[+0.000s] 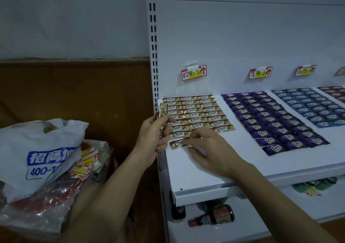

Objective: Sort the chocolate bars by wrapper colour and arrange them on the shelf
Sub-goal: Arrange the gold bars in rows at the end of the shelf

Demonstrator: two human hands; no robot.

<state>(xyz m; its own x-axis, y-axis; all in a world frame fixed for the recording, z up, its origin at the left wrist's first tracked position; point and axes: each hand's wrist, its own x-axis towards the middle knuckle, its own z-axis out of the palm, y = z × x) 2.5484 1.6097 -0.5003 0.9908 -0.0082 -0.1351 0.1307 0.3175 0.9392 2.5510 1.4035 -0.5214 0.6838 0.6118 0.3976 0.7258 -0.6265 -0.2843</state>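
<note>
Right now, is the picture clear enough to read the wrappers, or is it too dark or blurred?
Head view: dim, bluish cast, no strong glare; "Choco" reads on the gold bars and purple bars; the blue bars and the far price tag are soft; the held bars in the left grip look slightly smeared.

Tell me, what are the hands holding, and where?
Left hand grips a bunch of gold bars around their lower halves; right hand only touches a shelved bar at its right end.
</note>
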